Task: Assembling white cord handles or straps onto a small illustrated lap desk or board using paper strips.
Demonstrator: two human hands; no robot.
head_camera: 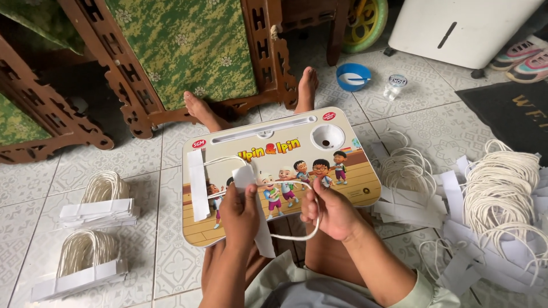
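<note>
A small lap desk (342,188) with a cartoon picture on top rests over my legs. My left hand (240,214) pinches a white paper strip (246,178) that hangs down over the desk's front edge. My right hand (331,211) grips a white cord (297,235) that loops from the strip around below my hands. A second white paper strip (197,185) lies flat on the desk's left side. My bare feet show beyond the desk.
Two stacks of finished paper strips with cord loops (100,205) lie on the tiled floor at left. A big loose pile of cords and strips (496,199) lies at right. Carved wooden furniture (188,51), a blue bowl (353,76) and a plastic cup (395,85) stand behind.
</note>
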